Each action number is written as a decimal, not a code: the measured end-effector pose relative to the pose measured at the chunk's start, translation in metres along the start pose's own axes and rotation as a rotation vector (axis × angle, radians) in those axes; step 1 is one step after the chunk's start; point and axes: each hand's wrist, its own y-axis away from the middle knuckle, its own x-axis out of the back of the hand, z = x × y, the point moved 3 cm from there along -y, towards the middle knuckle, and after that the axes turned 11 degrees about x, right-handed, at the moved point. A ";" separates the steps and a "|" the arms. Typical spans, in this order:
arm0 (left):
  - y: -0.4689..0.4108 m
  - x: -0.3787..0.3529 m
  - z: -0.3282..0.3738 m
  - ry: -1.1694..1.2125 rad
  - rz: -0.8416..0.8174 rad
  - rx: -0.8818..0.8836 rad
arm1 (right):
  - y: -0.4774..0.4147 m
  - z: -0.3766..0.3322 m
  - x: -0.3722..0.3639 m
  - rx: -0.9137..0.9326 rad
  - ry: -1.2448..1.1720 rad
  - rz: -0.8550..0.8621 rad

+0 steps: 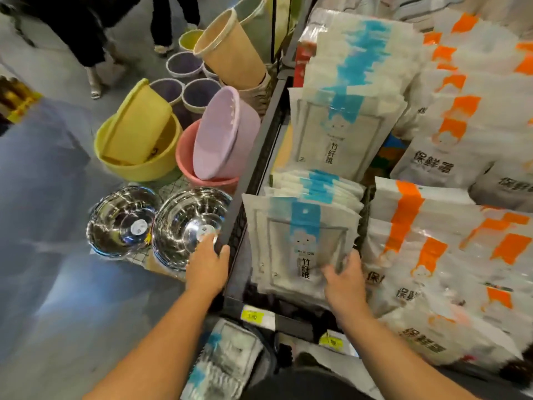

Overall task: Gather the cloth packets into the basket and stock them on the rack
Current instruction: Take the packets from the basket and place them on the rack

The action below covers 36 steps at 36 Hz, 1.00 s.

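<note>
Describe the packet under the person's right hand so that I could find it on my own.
Start at the dark rack full of white packets, and go to its lower left section, beside the orange-striped packets. The front packet of that leaning stack is the one, with the right hand at its lower right corner. Its stripe is blue, not orange, and no packet covers it.

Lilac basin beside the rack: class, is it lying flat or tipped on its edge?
Tipped on edge. The lilac basin stands steeply inside the pink basin, with its lower rim in it and its upper rim raised high above it.
</note>
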 end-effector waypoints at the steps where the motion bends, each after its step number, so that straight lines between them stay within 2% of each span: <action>1: -0.002 -0.006 -0.005 -0.036 -0.034 0.032 | 0.002 0.005 -0.003 -0.015 0.012 0.014; 4: -0.004 -0.018 -0.011 -0.152 -0.045 0.051 | 0.010 0.022 -0.015 -0.087 0.015 0.052; 10: -0.007 -0.022 -0.016 -0.152 -0.020 0.055 | 0.026 0.041 -0.030 -0.212 0.034 0.142; 13: -0.006 -0.021 -0.016 -0.147 -0.016 0.069 | 0.032 0.048 -0.033 -0.302 0.080 0.121; 16: -0.007 -0.020 -0.017 -0.144 -0.016 0.058 | 0.029 0.049 -0.029 -0.321 0.234 -0.013; 22: -0.009 -0.021 -0.020 -0.112 -0.030 0.024 | 0.031 0.042 -0.012 -0.271 0.393 -0.144; 25: -0.010 -0.021 -0.021 -0.115 -0.029 0.001 | 0.039 0.039 0.001 -0.276 0.398 -0.168; 28: -0.010 -0.020 -0.020 -0.126 -0.026 -0.011 | 0.049 0.028 0.016 -0.225 0.346 -0.095; 31: -0.010 -0.020 -0.020 -0.140 -0.027 -0.004 | 0.056 0.008 0.027 0.001 0.475 0.018; 33: -0.010 -0.020 -0.019 -0.147 -0.030 0.000 | 0.054 -0.001 0.022 0.179 0.526 -0.087; 34: -0.010 -0.021 -0.019 -0.149 -0.030 -0.002 | 0.050 -0.002 0.014 0.206 0.538 -0.234; 36: -0.009 -0.020 -0.018 -0.149 -0.030 -0.002 | 0.040 0.003 -0.013 0.084 0.575 -0.638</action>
